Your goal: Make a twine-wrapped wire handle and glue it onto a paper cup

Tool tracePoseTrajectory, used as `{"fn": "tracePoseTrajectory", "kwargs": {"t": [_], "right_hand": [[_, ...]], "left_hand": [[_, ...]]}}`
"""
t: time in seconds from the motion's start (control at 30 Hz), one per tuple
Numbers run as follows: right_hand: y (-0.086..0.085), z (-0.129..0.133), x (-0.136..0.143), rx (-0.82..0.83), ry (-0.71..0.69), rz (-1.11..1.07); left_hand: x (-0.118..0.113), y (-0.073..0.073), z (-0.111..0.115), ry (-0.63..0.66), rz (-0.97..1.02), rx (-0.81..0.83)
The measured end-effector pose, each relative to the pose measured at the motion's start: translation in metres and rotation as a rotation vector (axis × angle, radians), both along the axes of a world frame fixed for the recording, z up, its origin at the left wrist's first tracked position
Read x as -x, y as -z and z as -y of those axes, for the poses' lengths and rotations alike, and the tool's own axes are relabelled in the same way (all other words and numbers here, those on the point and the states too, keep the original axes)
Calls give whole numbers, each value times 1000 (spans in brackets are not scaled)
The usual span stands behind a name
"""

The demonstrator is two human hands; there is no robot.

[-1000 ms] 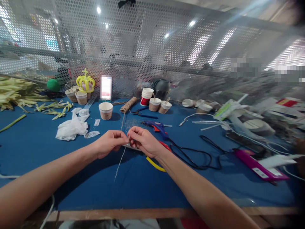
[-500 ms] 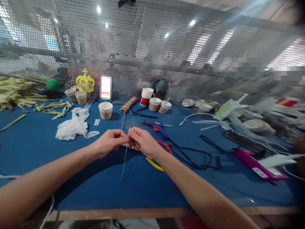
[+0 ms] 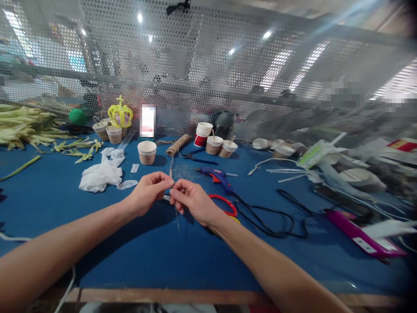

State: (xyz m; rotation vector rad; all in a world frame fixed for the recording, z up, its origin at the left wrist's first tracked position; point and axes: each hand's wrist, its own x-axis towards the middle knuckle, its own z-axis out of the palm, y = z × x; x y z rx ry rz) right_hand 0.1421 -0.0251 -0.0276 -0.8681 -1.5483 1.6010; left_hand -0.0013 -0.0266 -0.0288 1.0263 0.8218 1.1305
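My left hand (image 3: pixel 150 191) is closed in a pinch on a length of brown twine (image 3: pixel 171 166) that runs back to a roll of twine (image 3: pixel 177 144). Close beside it, my right hand (image 3: pixel 192 199) is also pinched, around the twine where a thin strand (image 3: pixel 177 219) hangs below the fingers. The exact grip between the fingertips is hidden. Under and behind my right hand lie scissors with a red and yellow handle (image 3: pixel 228 204), partly covered. A blue glue gun (image 3: pixel 216 177) lies just beyond.
Left of the hands are crumpled white plastic (image 3: pixel 100 176) and a paper-rimmed cup (image 3: pixel 147 152). Pliers (image 3: pixel 198 157) and more cups (image 3: pixel 214 144) stand behind. A black cord (image 3: pixel 265 234) and purple power strip (image 3: pixel 363 237) lie right. Corn husks (image 3: pixel 24 126) are piled far left.
My right hand has shifted slightly down and left, and its fingers sit a little lower than the left's. The hanging strand now slants the other way. The view has shifted slightly.
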Motion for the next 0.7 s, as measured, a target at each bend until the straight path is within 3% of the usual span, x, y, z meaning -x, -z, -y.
{"fn": "tracePoseTrajectory", "kwargs": {"t": [0.7], "right_hand": [[-8, 3, -2, -34, -7, 84]], "left_hand": [[2, -8, 0, 15, -44, -34]]}}
